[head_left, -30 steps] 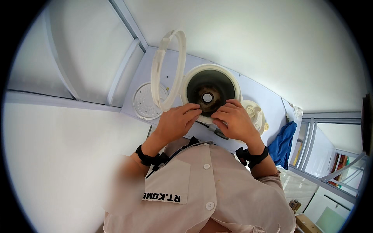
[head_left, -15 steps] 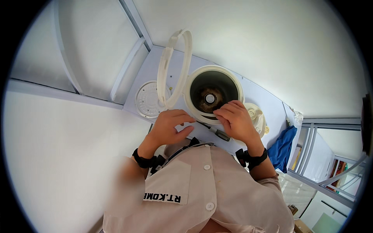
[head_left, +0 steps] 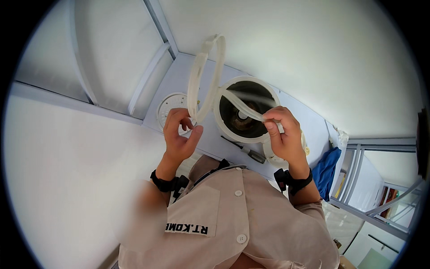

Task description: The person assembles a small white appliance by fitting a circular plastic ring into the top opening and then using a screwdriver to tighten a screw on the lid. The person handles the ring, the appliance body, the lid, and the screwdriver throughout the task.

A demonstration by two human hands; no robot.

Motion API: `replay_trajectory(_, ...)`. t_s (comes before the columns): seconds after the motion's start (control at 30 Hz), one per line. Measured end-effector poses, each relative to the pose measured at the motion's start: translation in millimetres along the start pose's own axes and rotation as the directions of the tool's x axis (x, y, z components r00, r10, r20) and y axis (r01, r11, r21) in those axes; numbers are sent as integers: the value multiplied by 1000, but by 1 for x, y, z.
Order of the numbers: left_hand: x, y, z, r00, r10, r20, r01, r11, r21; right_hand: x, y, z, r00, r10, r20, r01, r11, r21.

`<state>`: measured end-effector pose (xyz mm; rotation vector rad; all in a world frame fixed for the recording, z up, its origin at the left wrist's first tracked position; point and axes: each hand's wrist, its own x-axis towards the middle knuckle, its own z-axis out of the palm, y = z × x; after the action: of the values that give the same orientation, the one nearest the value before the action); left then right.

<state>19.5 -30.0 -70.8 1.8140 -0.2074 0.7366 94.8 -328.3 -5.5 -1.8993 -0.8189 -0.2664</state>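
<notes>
A rice cooker body (head_left: 217, 117) stands on the bench with its dark, stained inside showing. A pale, curved strip (head_left: 242, 106) rises across its mouth. My right hand (head_left: 285, 130) pinches the strip's near end between thumb and fingers. At the left, a white lid ring (head_left: 193, 85) stands on edge beside the cooker. My left hand (head_left: 181, 136) is by the ring's lower edge, thumb and fingers apart; whether it touches the ring I cannot tell. Behind that hand lies a round perforated plate (head_left: 166, 105), partly covered.
A screwdriver (head_left: 254, 154) with a dark grey handle lies in front of the cooker. A round cream part (head_left: 272, 158) sits to its right, partly behind my right hand. Blue cloth (head_left: 327, 168) hangs over the bench's right end. Walls close in the bench (head_left: 168, 76) at the back.
My right hand has lifted the pale strip off the cooker's rim and moved slightly right. My left hand has gone left and away from me, to the lid ring's lower edge.
</notes>
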Motion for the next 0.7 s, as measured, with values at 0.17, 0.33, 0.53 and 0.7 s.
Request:
replay_trajectory(0.17,9,2,4,990,128,52,-132,989,73,12,-11,2,996,49,-81,-34,983,179)
replay_trajectory(0.33,15,13,5,978,170,119,-184,976,113,30,-18,11,977,201,-65,-174,940,294)
replay_trajectory(0.53,33,30,13,959,260,113,-275,948,158,40,-14,31,968,246,47,-245,886,393)
replay_trajectory(0.7,54,59,18,987,134,94,-143,985,96,47,-25,34,962,223,158,-266,899,348)
